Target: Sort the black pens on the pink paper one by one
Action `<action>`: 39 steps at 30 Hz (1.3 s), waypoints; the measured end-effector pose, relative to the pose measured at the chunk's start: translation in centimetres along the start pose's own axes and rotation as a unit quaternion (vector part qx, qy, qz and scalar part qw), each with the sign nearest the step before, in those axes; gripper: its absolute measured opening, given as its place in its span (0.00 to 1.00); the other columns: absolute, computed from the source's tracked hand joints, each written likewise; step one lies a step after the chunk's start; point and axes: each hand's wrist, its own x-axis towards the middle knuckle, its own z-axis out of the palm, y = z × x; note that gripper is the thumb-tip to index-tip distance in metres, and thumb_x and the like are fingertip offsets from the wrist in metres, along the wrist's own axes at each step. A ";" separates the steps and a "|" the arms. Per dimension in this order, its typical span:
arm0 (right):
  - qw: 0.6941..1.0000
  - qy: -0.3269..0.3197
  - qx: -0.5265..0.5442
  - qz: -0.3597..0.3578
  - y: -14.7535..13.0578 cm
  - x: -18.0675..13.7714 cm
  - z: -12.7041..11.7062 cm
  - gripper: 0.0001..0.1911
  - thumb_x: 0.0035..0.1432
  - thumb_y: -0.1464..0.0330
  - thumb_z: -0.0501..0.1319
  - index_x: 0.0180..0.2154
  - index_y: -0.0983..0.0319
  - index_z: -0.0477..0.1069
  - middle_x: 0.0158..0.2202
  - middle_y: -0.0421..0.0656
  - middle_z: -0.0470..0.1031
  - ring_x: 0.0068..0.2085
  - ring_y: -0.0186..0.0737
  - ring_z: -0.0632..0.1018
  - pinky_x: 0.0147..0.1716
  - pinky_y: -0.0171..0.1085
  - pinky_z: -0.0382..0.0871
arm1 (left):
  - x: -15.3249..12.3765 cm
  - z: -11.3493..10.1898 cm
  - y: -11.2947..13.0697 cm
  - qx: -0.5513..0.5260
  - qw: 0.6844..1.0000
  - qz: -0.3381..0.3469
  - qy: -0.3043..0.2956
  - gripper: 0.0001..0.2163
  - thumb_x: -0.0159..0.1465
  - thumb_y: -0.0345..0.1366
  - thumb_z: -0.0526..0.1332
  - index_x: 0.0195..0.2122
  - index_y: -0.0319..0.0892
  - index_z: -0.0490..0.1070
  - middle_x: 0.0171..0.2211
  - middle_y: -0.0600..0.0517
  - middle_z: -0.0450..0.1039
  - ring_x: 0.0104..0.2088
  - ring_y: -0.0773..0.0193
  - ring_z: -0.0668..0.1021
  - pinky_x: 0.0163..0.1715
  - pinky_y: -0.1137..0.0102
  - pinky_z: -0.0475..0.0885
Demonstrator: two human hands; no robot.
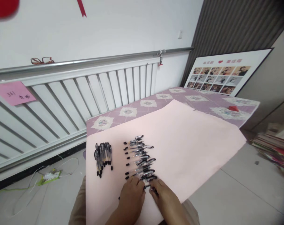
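Observation:
My left hand (132, 194) and my right hand (164, 196) are close together near the front of the pink sheet (191, 140). Both have their fingers closed on a pen (147, 186); a short dark stretch of it shows between them, and the fingers hide most of the rest. Black plastic shows at my right fingertips, but its shape is partly covered. Just beyond my fingers lies a loose column of black-capped, clear-barrelled pens (138, 153), mostly pointing sideways. To the left, a bunch of similar pens (103, 156) lies side by side, roughly lengthwise.
The sheet covers a table with a purple patterned cloth (149, 103). A white radiator (102, 90) stands behind it, with glasses (42, 60) on its pipe. A photo board (228, 73) leans at the back right. A power strip (50, 177) lies on the floor at left.

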 end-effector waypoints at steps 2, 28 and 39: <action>1.000 0.005 0.005 -0.001 -0.1 -0.1 0.0 0.13 0.55 0.73 0.51 0.40 0.59 0.70 0.39 0.45 0.74 0.41 0.41 0.74 0.41 0.36 0.66 | -0.5 -0.2 -0.4 0.002 1.000 -0.007 0.009 0.08 0.58 0.28 0.56 0.36 0.47 0.69 0.39 0.54 0.70 0.41 0.60 0.69 0.41 0.66 0.65; 0.990 0.122 0.057 0.038 1.0 -0.2 0.2 0.09 0.57 0.61 0.52 0.35 0.59 0.65 0.34 0.45 0.73 0.36 0.42 0.75 0.37 0.38 0.70 | -1.1 -0.1 -1.8 0.012 0.999 0.012 0.034 0.09 0.58 0.26 0.55 0.36 0.46 0.70 0.38 0.52 0.70 0.39 0.59 0.70 0.40 0.65 0.67; 0.982 0.162 0.087 0.049 1.1 -1.0 -2.0 0.12 0.57 0.64 0.48 0.37 0.57 0.68 0.37 0.43 0.74 0.42 0.41 0.75 0.43 0.39 0.69 | -3.7 -0.3 -3.5 -0.069 0.996 0.039 0.049 0.10 0.57 0.26 0.54 0.36 0.45 0.68 0.37 0.50 0.71 0.39 0.60 0.72 0.38 0.66 0.69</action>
